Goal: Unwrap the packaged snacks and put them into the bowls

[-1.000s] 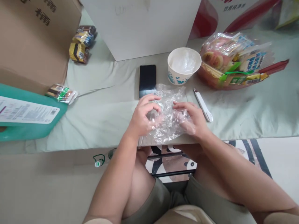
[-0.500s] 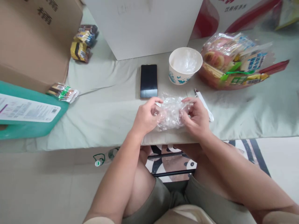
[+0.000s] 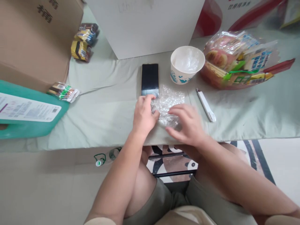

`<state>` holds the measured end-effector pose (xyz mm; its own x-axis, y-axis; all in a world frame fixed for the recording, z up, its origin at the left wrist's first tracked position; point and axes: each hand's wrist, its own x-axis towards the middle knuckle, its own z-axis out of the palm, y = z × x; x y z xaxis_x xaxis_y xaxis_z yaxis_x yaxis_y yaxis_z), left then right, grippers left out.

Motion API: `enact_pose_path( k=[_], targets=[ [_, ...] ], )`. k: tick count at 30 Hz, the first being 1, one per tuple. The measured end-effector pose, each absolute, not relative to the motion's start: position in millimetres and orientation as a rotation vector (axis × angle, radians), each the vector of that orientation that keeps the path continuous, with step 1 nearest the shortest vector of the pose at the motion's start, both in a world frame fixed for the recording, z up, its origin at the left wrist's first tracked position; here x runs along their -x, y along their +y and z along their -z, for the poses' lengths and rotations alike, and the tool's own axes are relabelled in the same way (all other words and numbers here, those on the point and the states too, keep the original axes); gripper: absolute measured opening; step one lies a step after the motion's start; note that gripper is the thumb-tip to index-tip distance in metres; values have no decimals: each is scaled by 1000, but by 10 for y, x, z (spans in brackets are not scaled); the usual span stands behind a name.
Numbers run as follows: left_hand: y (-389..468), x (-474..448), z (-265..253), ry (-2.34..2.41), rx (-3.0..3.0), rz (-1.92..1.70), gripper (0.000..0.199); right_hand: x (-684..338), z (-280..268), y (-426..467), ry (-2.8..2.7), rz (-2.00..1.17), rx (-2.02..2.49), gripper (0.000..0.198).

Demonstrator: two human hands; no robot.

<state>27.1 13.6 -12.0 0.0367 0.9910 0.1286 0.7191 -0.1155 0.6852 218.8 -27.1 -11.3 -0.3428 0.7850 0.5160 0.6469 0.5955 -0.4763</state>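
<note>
One crumpled clear film [image 3: 170, 97] on the pale green cloth [image 3: 100, 122], close to the near edge, between both hands. At its left side, left hand [image 3: 143, 115], fingers curled, thumb tip apart from forefinger, film in the gap; pinching or merely touching, cannot tell. Forefinger just beside the near end of the phone [image 3: 150, 77]. Over its right side, right hand [image 3: 189, 125], blurred, thumb and fingers spread apart; contact with the film, cannot tell.

Just beyond the film and to the left, phone lying flat, screen dark. Farther off and to the right, paper bowl [image 3: 181, 76], upright, blue-green pattern on its wall, clear wrap [image 3: 191, 62] inside. Right of the film, white tool [image 3: 206, 107], lying aslant, dark tip toward the bowl. Farther right, just beside the bowl, basket [image 3: 214, 80], heaped with wrapped snacks [image 3: 256, 61], red packet [image 3: 280, 67] jutting out to the right.

Beyond phone and bowl, white box [image 3: 150, 32]; to its right, red-and-white box [image 3: 209, 22]. On the far left, brown carton [image 3: 35, 47], with two snack packs [image 3: 79, 50] near its right side. Nearer, striped packet [image 3: 62, 92] against green jug [image 3: 25, 132]. Below the cloth's near edge, to the left, bottle [image 3: 113, 154]; between the legs [image 3: 144, 184], panda print [image 3: 173, 164].
</note>
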Motion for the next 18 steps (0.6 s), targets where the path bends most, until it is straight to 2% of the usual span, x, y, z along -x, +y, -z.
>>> enact_pose_path(
  k=[2, 5, 7, 9, 12, 15, 18],
  targets=[
    [149, -264, 133, 1743, -1861, -862, 45, -2118, 137, -302, -2297, -375, 1122, 41],
    [177, -267, 98, 1695, -1815, -1050, 34, -2101, 159, -287, -2319, -462, 1223, 17],
    [196, -270, 54, 1574, -1781, -1226, 22, -2150, 131, -265, -2207, -572, 1211, 13],
    [211, -271, 12, 1450, -1693, -1402, 8, -2219, 70, -253, -1999, -857, 1106, 12],
    [224, -268, -32, 1375, -1408, -1608, 15, -2295, -31, -243, -1397, -1443, 978, 27],
    [211, -275, -74, 1246, -1082, -1380, 23, -2290, -76, -205, -908, -1714, 1006, 42],
    [160, -309, -133, 981, -864, -850, 50, -2226, -64, -162, -815, -1677, 1142, 42]
  ],
)
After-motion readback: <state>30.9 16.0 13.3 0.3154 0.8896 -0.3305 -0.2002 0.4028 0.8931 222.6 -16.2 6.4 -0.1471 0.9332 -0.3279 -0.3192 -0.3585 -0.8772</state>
